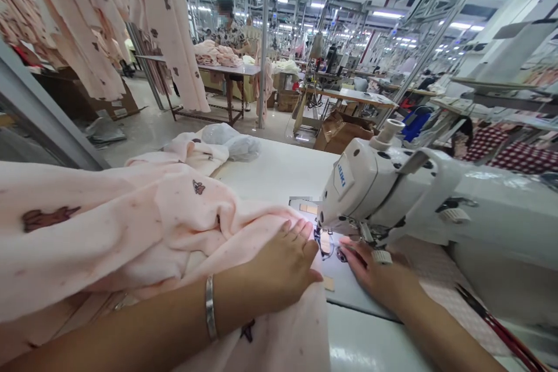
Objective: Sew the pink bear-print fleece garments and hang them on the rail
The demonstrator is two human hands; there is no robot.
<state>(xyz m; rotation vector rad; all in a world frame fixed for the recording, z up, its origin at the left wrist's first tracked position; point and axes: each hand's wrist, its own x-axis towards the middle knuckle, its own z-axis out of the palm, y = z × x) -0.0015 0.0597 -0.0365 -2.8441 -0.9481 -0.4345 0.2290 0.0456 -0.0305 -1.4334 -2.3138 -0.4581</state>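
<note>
My left hand (pixel 283 264) lies flat on a pale pink fleece garment (pixel 174 226) with dark animal prints, its fingers stretched toward the needle area. The cloth is bunched to the left and runs up beside the needle of a white sewing machine (pixel 361 186). My right hand (pixel 375 273) is on the other side of the needle, fingers reaching forward under the machine head. Its fingertips are at a small round dark metal piece (pixel 341 254) on the machine bed; whether they grip it is unclear. The machine head partly hides these fingers.
Red-handled scissors (pixel 492 319) and pink checked fabric (pixel 436 279) lie to the right under the machine arm. A clear plastic bag (pixel 235 142) sits at the table's far edge. Pink garments (pixel 170 23) hang at left. A person (pixel 229 35) stands beyond, behind a table (pixel 235 70) with piled clothes.
</note>
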